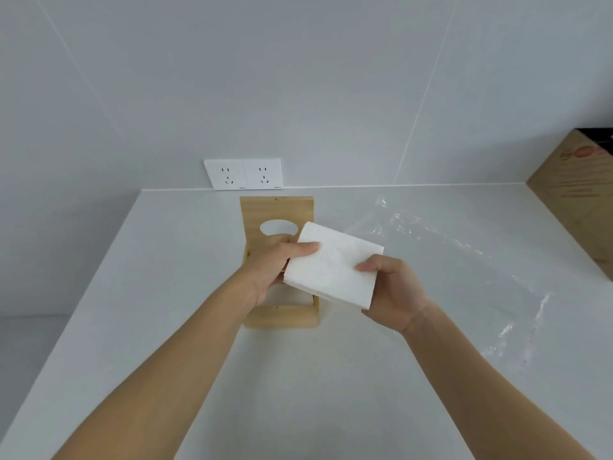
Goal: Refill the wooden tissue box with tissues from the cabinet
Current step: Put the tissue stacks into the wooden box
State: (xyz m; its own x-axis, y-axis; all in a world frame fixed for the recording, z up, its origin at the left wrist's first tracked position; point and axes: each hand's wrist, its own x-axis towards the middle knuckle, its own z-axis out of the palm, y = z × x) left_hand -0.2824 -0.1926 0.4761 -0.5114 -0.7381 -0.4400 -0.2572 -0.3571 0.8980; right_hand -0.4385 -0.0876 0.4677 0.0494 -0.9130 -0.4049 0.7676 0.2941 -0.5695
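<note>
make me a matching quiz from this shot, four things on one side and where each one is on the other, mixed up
Things:
1. tissue stack
2. wooden tissue box
3. clear plastic wrapper
4. wall sockets

Places:
A. on the wall just above the counter's back edge
B. lying flat on the counter, right of the box
C. held between the left hand and right hand
D. on the counter under the hands, oval slot facing up

Pairs: 1-C, 2-D, 3-B, 4-A

White tissues (331, 263); light tan wood box (278, 210); white counter (166, 293); brown carton (577, 194), prob. red print.
</note>
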